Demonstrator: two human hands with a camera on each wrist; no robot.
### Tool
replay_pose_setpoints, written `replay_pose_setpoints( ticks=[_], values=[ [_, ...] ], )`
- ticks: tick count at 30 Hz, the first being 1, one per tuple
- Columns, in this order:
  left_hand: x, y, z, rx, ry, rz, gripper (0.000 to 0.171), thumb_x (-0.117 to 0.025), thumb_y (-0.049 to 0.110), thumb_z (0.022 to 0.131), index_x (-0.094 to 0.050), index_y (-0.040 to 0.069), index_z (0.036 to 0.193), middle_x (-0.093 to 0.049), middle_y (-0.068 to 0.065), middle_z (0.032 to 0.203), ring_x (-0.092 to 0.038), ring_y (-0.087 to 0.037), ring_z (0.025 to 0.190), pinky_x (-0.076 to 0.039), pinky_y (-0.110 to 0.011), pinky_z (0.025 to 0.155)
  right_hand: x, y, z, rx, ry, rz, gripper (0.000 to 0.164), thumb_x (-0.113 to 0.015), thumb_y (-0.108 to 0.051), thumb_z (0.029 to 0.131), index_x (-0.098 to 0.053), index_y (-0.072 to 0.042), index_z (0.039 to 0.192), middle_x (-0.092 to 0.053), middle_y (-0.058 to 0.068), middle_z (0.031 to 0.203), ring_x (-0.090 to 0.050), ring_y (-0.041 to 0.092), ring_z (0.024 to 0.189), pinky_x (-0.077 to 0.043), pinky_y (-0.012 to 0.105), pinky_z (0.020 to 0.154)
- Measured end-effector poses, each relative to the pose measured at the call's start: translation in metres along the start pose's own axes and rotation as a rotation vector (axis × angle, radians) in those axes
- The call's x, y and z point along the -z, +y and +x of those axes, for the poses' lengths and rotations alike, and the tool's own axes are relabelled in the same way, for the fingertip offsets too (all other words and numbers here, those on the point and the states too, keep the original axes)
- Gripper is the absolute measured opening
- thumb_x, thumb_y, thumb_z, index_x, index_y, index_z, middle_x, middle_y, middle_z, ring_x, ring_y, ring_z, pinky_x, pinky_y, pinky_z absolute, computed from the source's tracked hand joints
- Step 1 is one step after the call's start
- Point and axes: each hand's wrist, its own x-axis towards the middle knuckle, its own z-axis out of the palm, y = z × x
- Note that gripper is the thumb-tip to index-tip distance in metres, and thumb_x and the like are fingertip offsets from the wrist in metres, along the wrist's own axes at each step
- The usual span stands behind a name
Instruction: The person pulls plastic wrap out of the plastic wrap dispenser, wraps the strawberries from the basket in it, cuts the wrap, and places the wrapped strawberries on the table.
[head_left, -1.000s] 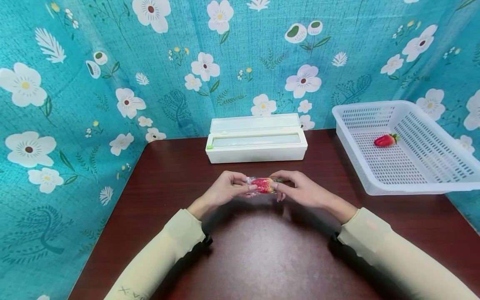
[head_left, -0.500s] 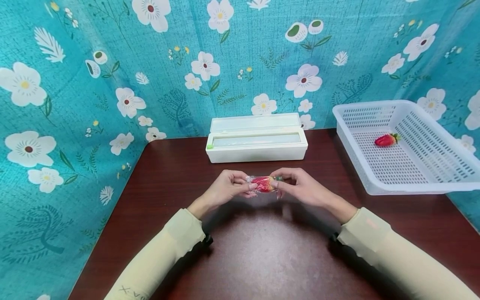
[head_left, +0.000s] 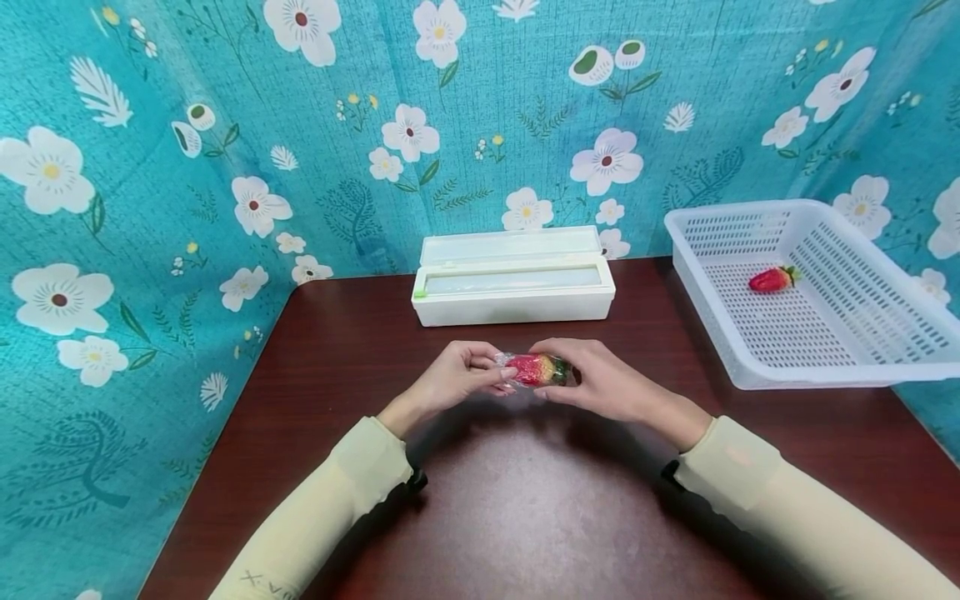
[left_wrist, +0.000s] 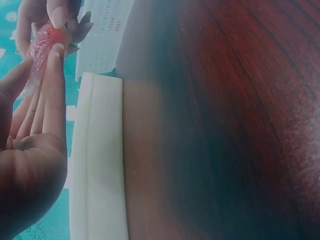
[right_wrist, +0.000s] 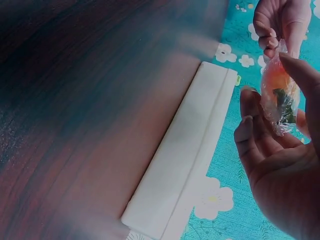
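Note:
A red strawberry (head_left: 531,369) wrapped in clear plastic film is held between both hands above the dark table. My left hand (head_left: 453,379) pinches its left end, where the film bunches up. My right hand (head_left: 607,383) reaches round the leafy end, index finger along the top and thumb at the lower edge. In the right wrist view the green leaves of the strawberry (right_wrist: 281,100) show through crinkled film, the thumb lying against it. The left wrist view shows the film-covered strawberry (left_wrist: 44,45) beyond the left thumb and fingers.
Behind the hands stands a long white cling film box (head_left: 513,310) with its lid raised. A white perforated basket (head_left: 738,367) at the right holds one unwrapped strawberry (head_left: 772,280). A blue flowered cloth (head_left: 480,158) hangs behind the table (head_left: 337,367).
My right hand has shifted its fingers: the thumb moved from the strawberry's front to its lower edge, baring the leafy end. My left hand keeps its pinch almost unmoved.

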Motion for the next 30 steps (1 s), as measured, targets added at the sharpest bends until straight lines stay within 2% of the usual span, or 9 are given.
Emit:
replay_pose_setpoints(
  ticks=[4,7,11,14,18,26,30],
  values=[
    [-0.001,-0.002,0.001,0.011,-0.007,0.002,0.021,-0.070,-0.003,0.095,-0.066,-0.009,0.114,-0.074,-0.019,0.096,-0.073,-0.043,0.089,-0.048,-0.067,0.089,0.001,-0.001,0.001,0.008,-0.012,-0.018,0.052,-0.084,-0.022,0.088,-0.062,-0.011,0.133,-0.066,-0.004,0.113,-0.061,0.013,0.092,-0.057,0.043,0.078],
    [-0.001,-0.002,0.001,-0.025,-0.020,0.062,0.025,-0.070,-0.001,0.095,-0.064,-0.008,0.119,-0.073,-0.019,0.099,-0.073,-0.039,0.089,-0.052,-0.063,0.087,0.002,0.000,0.001,-0.006,-0.024,-0.036,0.051,-0.084,-0.024,0.088,-0.062,-0.011,0.132,-0.067,-0.003,0.113,-0.061,0.012,0.092,-0.057,0.042,0.080],
    [-0.002,-0.001,0.000,-0.156,-0.007,0.320,0.039,-0.079,0.005,0.090,-0.064,-0.002,0.125,-0.071,-0.010,0.108,-0.073,-0.026,0.092,-0.059,-0.045,0.082,0.002,0.001,0.001,-0.031,-0.034,-0.083,0.048,-0.084,-0.023,0.088,-0.064,-0.011,0.129,-0.067,-0.004,0.110,-0.062,0.011,0.091,-0.056,0.037,0.081],
    [-0.004,0.000,-0.002,-0.266,-0.005,0.517,0.049,-0.085,0.006,0.084,-0.063,0.001,0.128,-0.069,-0.006,0.111,-0.071,-0.015,0.093,-0.059,-0.033,0.081,0.001,0.004,0.001,-0.045,-0.033,-0.113,0.045,-0.084,-0.022,0.088,-0.065,-0.009,0.126,-0.068,-0.004,0.106,-0.062,0.010,0.088,-0.055,0.034,0.079],
    [-0.009,-0.001,-0.003,-0.368,-0.025,0.633,0.050,-0.087,0.004,0.082,-0.063,0.000,0.126,-0.067,-0.006,0.112,-0.070,-0.013,0.094,-0.058,-0.028,0.082,-0.004,0.008,0.001,-0.053,-0.037,-0.122,0.043,-0.085,-0.022,0.087,-0.066,-0.008,0.123,-0.069,-0.004,0.101,-0.062,0.009,0.084,-0.054,0.031,0.075],
    [-0.011,-0.004,-0.004,-0.427,0.014,0.699,0.036,-0.083,0.004,0.085,-0.069,0.002,0.118,-0.067,-0.004,0.108,-0.066,-0.012,0.095,-0.057,-0.023,0.081,-0.012,0.010,0.001,-0.069,-0.050,-0.106,0.044,-0.086,-0.025,0.086,-0.065,-0.008,0.121,-0.067,-0.007,0.092,-0.060,0.008,0.076,-0.053,0.028,0.068],
    [-0.010,-0.006,-0.003,-0.416,0.053,0.683,0.044,-0.082,0.003,0.087,-0.064,0.001,0.127,-0.067,-0.009,0.116,-0.069,-0.016,0.095,-0.057,-0.025,0.080,-0.013,0.010,0.000,-0.076,-0.039,-0.057,0.043,-0.084,-0.025,0.088,-0.065,-0.006,0.122,-0.069,-0.008,0.091,-0.060,0.008,0.075,-0.052,0.027,0.066]
  ],
)
